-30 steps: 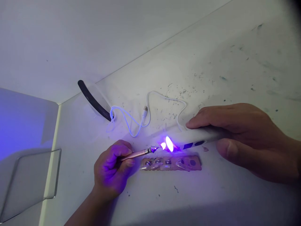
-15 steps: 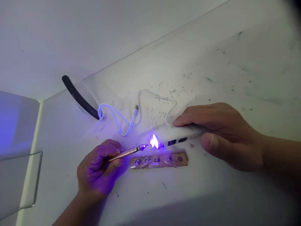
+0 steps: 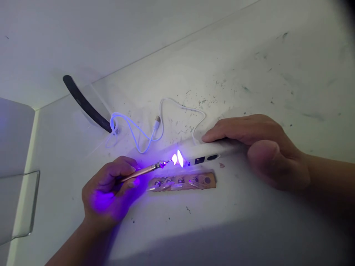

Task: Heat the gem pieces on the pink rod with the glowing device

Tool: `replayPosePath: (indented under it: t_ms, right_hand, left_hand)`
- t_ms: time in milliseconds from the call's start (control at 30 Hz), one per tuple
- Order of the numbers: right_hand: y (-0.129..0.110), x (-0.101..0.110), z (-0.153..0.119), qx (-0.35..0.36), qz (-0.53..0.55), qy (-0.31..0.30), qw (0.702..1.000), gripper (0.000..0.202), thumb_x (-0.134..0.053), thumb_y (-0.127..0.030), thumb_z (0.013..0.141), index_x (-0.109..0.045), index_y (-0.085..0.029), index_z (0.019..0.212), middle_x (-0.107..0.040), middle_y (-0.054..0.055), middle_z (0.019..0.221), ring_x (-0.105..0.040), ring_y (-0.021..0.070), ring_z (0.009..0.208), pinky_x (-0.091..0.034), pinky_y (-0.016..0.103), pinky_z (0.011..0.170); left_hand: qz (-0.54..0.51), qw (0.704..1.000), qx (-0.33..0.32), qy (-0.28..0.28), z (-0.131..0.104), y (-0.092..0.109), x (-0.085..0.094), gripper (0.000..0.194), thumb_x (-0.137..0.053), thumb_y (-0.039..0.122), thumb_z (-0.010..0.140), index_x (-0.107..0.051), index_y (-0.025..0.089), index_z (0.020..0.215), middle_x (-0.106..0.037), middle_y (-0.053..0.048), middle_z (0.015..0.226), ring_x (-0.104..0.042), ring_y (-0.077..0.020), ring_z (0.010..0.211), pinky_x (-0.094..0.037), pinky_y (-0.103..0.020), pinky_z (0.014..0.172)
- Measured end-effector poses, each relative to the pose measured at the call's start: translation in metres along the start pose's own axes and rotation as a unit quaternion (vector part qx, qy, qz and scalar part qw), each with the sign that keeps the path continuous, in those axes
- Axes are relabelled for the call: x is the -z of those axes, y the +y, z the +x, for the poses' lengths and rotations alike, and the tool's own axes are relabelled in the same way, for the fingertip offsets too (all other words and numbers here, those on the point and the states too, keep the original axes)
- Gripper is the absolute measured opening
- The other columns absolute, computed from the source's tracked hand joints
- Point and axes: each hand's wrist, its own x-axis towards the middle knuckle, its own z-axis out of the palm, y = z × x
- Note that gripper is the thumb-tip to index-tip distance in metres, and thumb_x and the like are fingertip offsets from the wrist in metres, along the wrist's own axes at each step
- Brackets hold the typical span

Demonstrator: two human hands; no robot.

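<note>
My left hand (image 3: 108,188) is closed around a slim rose-gold stick (image 3: 140,172) with a silver tip. A small piece (image 3: 174,159), glaring in violet light, sits at the stick's end; its outline is washed out. Just beyond it, the lit end of a white handheld UV lamp (image 3: 226,149) shines. My right hand (image 3: 266,147) rests its stretched fingers along the lamp's back edge, thumb raised apart from it. The lamp's right end is hidden by that hand. Below the lamp lies a tan strip (image 3: 211,180) bearing several round metal studs and clear nail-tip-like pieces.
A white USB cable (image 3: 163,107) loops behind the lamp and joins it. Further left is a curved black nail file (image 3: 85,107). A clear, dark-edged panel (image 3: 34,203) stands at the left edge. Dark specks mark the white surface (image 3: 188,229).
My right thumb has lifted away from the lamp's side. The small lit piece now shows apart from the lamp's glow. The whole view has shifted slightly, so everything sits a little further left and up.
</note>
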Motion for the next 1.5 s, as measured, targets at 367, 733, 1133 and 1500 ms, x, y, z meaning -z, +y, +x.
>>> replayPosePath:
  t_ms: [367,733,1133,1500]
  right_hand:
    - [0.004,0.001,-0.002,0.006,0.024,-0.036,0.999,0.053,-0.029,-0.057,0.089,-0.063,-0.017,0.077,-0.057,0.004,0.062,-0.055,0.017,0.059,-0.041,0.03,0.052]
    - [0.006,0.0,-0.004,-0.017,0.04,-0.05,0.998,0.054,-0.029,-0.06,0.088,-0.065,-0.019,0.087,-0.064,0.006,0.076,-0.059,0.0186,0.067,-0.044,0.031,0.056]
    - [0.009,-0.003,-0.006,-0.061,0.049,-0.033,0.996,0.057,-0.029,-0.063,0.086,-0.066,-0.02,0.089,-0.068,0.007,0.086,-0.063,0.0204,0.079,-0.049,0.033,0.064]
    - [0.009,-0.005,-0.007,-0.045,0.05,-0.015,0.998,0.056,-0.03,-0.06,0.088,-0.067,-0.018,0.087,-0.067,0.007,0.087,-0.061,0.0206,0.083,-0.047,0.036,0.073]
  left_hand:
    - [0.043,0.999,0.006,0.002,-0.002,-0.002,0.002,0.016,-0.066,0.012,0.071,-0.061,0.021,0.084,-0.061,-0.004,0.084,-0.059,-0.0168,0.081,-0.047,-0.027,0.062]
    - [0.093,0.995,0.044,-0.011,0.001,-0.004,0.007,0.012,-0.066,0.02,0.071,-0.057,0.017,0.079,-0.06,-0.002,0.076,-0.058,-0.0141,0.069,-0.044,-0.023,0.053]
    - [0.159,0.986,0.041,0.01,0.005,0.003,0.003,0.013,-0.061,0.027,0.076,-0.055,0.016,0.077,-0.053,0.002,0.063,-0.046,-0.0083,0.054,-0.038,-0.019,0.047]
    - [0.173,0.985,0.006,0.004,0.008,0.006,0.002,0.01,-0.056,0.025,0.077,-0.054,0.016,0.074,-0.049,0.003,0.061,-0.042,-0.0089,0.055,-0.034,-0.021,0.051]
